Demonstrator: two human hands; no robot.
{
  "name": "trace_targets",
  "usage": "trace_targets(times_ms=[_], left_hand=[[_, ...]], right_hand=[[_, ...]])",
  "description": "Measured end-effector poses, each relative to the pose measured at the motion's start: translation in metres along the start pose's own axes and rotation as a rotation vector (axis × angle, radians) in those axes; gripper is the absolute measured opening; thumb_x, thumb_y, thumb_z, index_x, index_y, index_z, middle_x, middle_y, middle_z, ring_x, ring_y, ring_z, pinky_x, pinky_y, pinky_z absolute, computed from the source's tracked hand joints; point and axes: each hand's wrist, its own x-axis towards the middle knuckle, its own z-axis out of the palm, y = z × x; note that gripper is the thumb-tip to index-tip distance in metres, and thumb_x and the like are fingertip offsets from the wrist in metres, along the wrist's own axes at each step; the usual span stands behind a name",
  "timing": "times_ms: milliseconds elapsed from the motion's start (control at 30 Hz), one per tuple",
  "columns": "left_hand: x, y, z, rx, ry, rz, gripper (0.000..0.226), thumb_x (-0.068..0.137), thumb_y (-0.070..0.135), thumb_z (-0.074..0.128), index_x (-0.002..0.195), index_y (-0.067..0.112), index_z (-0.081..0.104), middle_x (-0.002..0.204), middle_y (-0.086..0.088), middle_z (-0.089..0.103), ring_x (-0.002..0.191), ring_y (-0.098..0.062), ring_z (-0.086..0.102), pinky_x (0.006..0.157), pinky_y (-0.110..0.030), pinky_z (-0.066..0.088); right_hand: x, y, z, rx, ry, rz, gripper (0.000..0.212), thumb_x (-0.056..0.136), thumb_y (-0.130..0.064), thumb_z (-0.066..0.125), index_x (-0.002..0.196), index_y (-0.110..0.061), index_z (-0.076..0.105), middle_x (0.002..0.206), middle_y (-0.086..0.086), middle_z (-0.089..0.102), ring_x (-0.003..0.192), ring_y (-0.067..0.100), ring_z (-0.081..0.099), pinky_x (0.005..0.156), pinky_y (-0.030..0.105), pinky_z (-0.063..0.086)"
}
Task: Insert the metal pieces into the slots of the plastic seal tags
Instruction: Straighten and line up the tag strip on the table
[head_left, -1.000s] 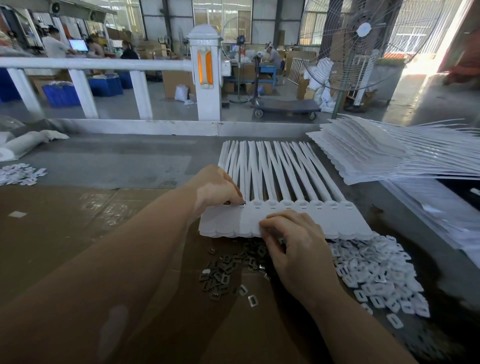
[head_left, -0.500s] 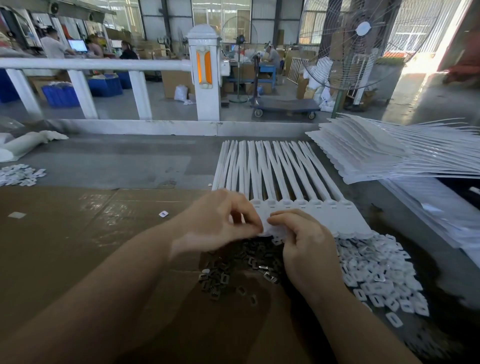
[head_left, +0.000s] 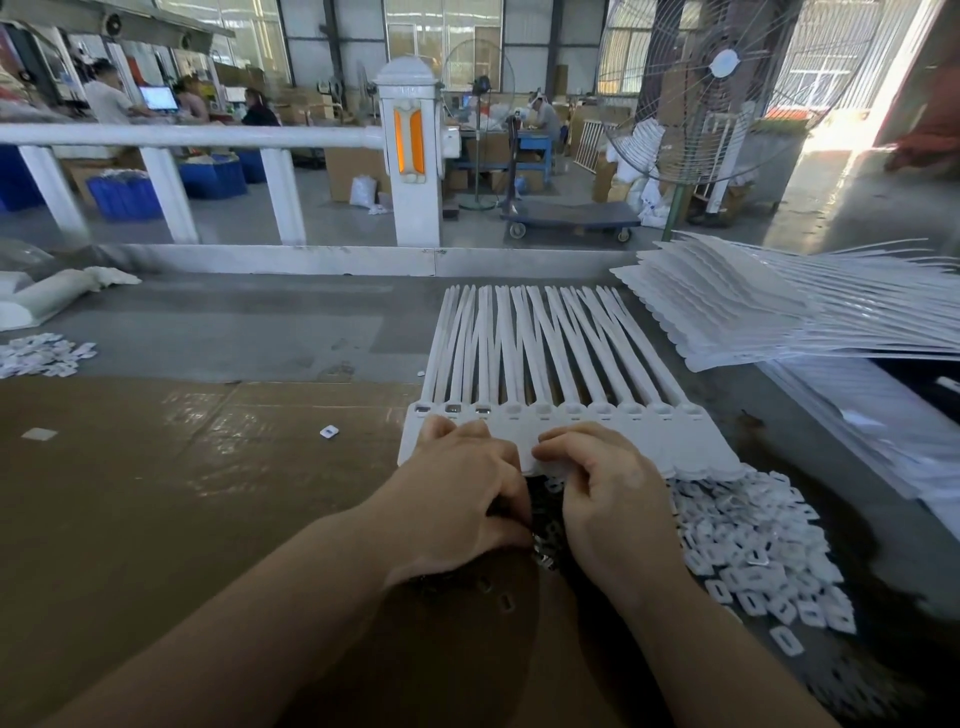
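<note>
A white strip of joined plastic seal tags (head_left: 623, 441) lies flat in front of me, its long tails pointing away. The three leftmost slots (head_left: 453, 409) each hold a metal piece; the slots to their right look empty. A dark heap of loose metal pieces (head_left: 545, 530) lies just below the strip, mostly hidden by my hands. My left hand (head_left: 457, 499) is curled over the heap's left side, fingertips turned down into it. My right hand (head_left: 613, 499) is curled too, its fingertips at the strip's near edge. What either hand holds is hidden.
A heap of small white plastic clips (head_left: 753, 551) lies right of my right hand. Stacked tag sheets (head_left: 753, 317) fill the far right. Brown cardboard (head_left: 156, 493) covers the near table, with one stray clip (head_left: 329, 431) on it. A smaller clip pile (head_left: 41, 353) sits far left, and a white railing (head_left: 208, 136) stands behind.
My left hand has left the top row of slots and dropped back to the metal heap. My right hand stayed near the strip's lower edge, and the two hands now sit side by side.
</note>
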Motion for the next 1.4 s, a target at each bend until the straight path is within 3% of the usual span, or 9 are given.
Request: trace_targets(times_ms=[133, 333, 533, 767, 800, 900, 1033, 1200, 1400], left_hand=[[0.000, 0.001, 0.001, -0.028, 0.011, -0.011, 0.020, 0.084, 0.053, 0.057, 0.095, 0.040, 0.068, 0.089, 0.023, 0.046, 0.093, 0.001, 0.030, 0.080, -0.026, 0.013], [-0.001, 0.003, 0.003, 0.030, 0.019, -0.008, 0.027, 0.088, 0.053, 0.050, 0.109, 0.045, 0.064, 0.092, 0.024, 0.043, 0.099, -0.003, 0.032, 0.080, -0.025, 0.011], [-0.001, 0.003, 0.007, 0.007, 0.049, -0.007, 0.025, 0.087, 0.052, 0.053, 0.105, 0.041, 0.066, 0.096, 0.022, 0.049, 0.097, -0.002, 0.031, 0.084, -0.026, 0.014], [-0.003, 0.002, 0.004, -0.164, 0.072, -0.010, 0.001, 0.083, 0.043, 0.064, 0.083, 0.043, 0.064, 0.084, 0.025, 0.053, 0.092, 0.001, 0.038, 0.088, -0.023, 0.020], [-0.003, 0.002, 0.000, -0.235, 0.094, -0.025, 0.009, 0.081, 0.039, 0.067, 0.075, 0.044, 0.062, 0.082, 0.025, 0.057, 0.090, 0.003, 0.043, 0.089, -0.021, 0.025], [-0.001, -0.006, -0.014, -0.499, 0.162, -0.102, 0.019, 0.077, 0.024, 0.074, 0.068, 0.038, 0.065, 0.075, 0.026, 0.063, 0.077, 0.006, 0.055, 0.072, -0.006, 0.039], [0.011, -0.024, -0.028, -0.659, 0.253, -0.191, 0.012, 0.080, 0.014, 0.072, 0.074, 0.025, 0.069, 0.075, 0.010, 0.069, 0.071, 0.003, 0.060, 0.068, -0.007, 0.044], [0.034, -0.038, -0.032, -0.648, 0.242, -0.298, 0.009, 0.087, 0.016, 0.066, 0.080, 0.021, 0.070, 0.067, 0.017, 0.063, 0.060, 0.014, 0.056, 0.057, -0.001, 0.038], [0.055, -0.038, -0.030, -0.613, 0.176, -0.386, 0.014, 0.087, 0.020, 0.066, 0.075, 0.025, 0.067, 0.074, 0.016, 0.061, 0.067, 0.003, 0.055, 0.055, -0.008, 0.038]], right_hand=[[0.000, 0.000, -0.001, -0.007, 0.005, -0.013, 0.023, 0.077, 0.007, 0.053, 0.082, -0.006, 0.071, 0.086, 0.001, 0.068, 0.085, 0.016, 0.060, 0.081, 0.028, 0.048], [-0.001, 0.000, -0.001, -0.021, -0.015, -0.012, 0.022, 0.077, 0.010, 0.059, 0.083, -0.006, 0.071, 0.087, 0.000, 0.068, 0.086, 0.015, 0.060, 0.082, 0.028, 0.047], [0.000, 0.000, -0.001, -0.024, -0.013, -0.017, 0.021, 0.077, 0.010, 0.059, 0.082, -0.006, 0.071, 0.086, 0.000, 0.068, 0.086, 0.014, 0.060, 0.081, 0.027, 0.048], [0.000, 0.000, -0.002, -0.019, -0.005, -0.023, 0.022, 0.077, 0.010, 0.058, 0.082, -0.006, 0.071, 0.086, 0.001, 0.068, 0.085, 0.014, 0.060, 0.082, 0.025, 0.047], [0.000, 0.000, -0.002, -0.017, -0.005, -0.020, 0.022, 0.077, 0.010, 0.058, 0.083, -0.006, 0.071, 0.086, 0.000, 0.067, 0.085, 0.013, 0.060, 0.082, 0.025, 0.047], [0.000, 0.000, -0.002, -0.014, 0.007, -0.023, 0.021, 0.077, 0.010, 0.059, 0.082, -0.006, 0.071, 0.085, 0.000, 0.067, 0.085, 0.013, 0.060, 0.082, 0.023, 0.046], [-0.001, 0.000, 0.000, -0.020, 0.013, -0.032, 0.019, 0.078, 0.009, 0.062, 0.081, -0.007, 0.071, 0.084, 0.000, 0.067, 0.083, 0.013, 0.060, 0.081, 0.025, 0.047], [-0.001, 0.000, 0.001, -0.014, 0.021, -0.034, 0.017, 0.077, 0.009, 0.063, 0.079, -0.006, 0.071, 0.083, 0.000, 0.068, 0.082, 0.014, 0.060, 0.080, 0.025, 0.047], [-0.001, 0.000, 0.002, -0.004, -0.001, -0.032, 0.018, 0.077, 0.009, 0.063, 0.080, -0.007, 0.071, 0.084, 0.000, 0.067, 0.083, 0.015, 0.060, 0.080, 0.029, 0.049]])
